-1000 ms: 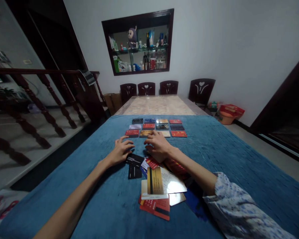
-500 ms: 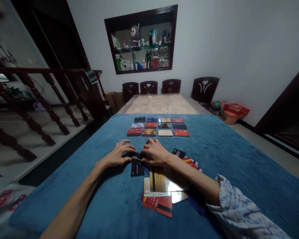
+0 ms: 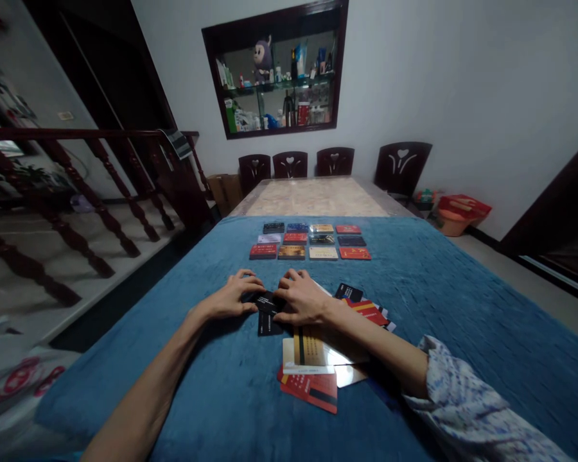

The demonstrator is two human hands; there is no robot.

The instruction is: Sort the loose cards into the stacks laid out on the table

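Both of my hands rest on a blue cloth (image 3: 438, 301) over a table. My left hand (image 3: 234, 296) and my right hand (image 3: 301, 297) meet over a black card (image 3: 266, 300), fingers curled and pinching its two ends. A second black card (image 3: 268, 326) lies just below it. Under my right forearm spreads a loose pile of cards: a gold card with a dark stripe (image 3: 309, 347), a red card (image 3: 313, 389), red and black ones to the right (image 3: 363, 307). Further away, a neat grid of cards (image 3: 309, 242) lies in three rows.
Beyond the cloth the marble tabletop (image 3: 313, 196) is bare, with dark wooden chairs (image 3: 334, 160) along its far end. A wall niche (image 3: 277, 70) holds bottles and a plush toy. A wooden stair railing (image 3: 87, 186) runs on the left, a red basket (image 3: 462, 212) stands at right.
My right hand drew back from the card grid toward the loose pile and met my left hand on the black card. The pile spread out to the right.
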